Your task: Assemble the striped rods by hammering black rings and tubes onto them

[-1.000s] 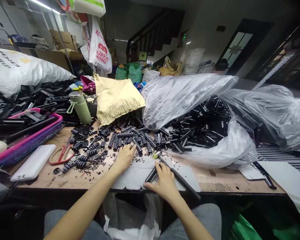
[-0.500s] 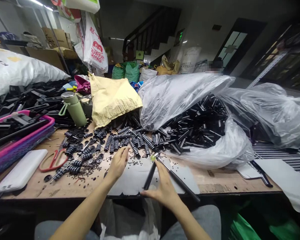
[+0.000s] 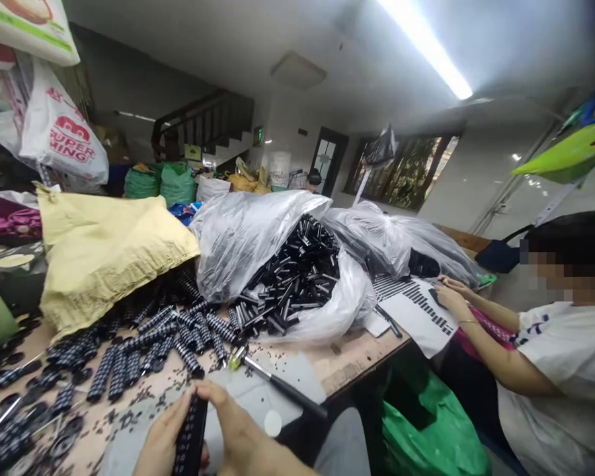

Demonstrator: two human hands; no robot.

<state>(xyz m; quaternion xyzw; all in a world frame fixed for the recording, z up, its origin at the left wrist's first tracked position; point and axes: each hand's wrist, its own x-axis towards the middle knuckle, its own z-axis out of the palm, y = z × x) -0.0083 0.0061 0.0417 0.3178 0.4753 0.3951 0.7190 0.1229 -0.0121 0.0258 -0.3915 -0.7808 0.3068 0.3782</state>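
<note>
Both my hands meet at the bottom of the view around a black ribbed tube [image 3: 191, 433], held upright. My left hand [image 3: 164, 439] curls round its left side and my right hand [image 3: 235, 433] grips it from the right, fingers closed over the top. Just beyond lies a long black rod with a yellow-green tip [image 3: 270, 380] on a grey sheet [image 3: 258, 396]. Rows of black ribbed pieces [image 3: 143, 344] and small black bits cover the wooden table [image 3: 357, 354] in front of my hands.
A clear plastic bag [image 3: 258, 231] spills black tubes [image 3: 297, 277]. A yellow sack [image 3: 104, 251] lies to the left. On the right sits a co-worker in a white shirt [image 3: 565, 370], hands on a striped sheet [image 3: 416, 304]. A green bag [image 3: 426, 423] hangs under the table edge.
The view has swung up and to the right, bringing the co-worker in. My right hand lifted the black tube off the table, and my left hand left the small bits and joined it.
</note>
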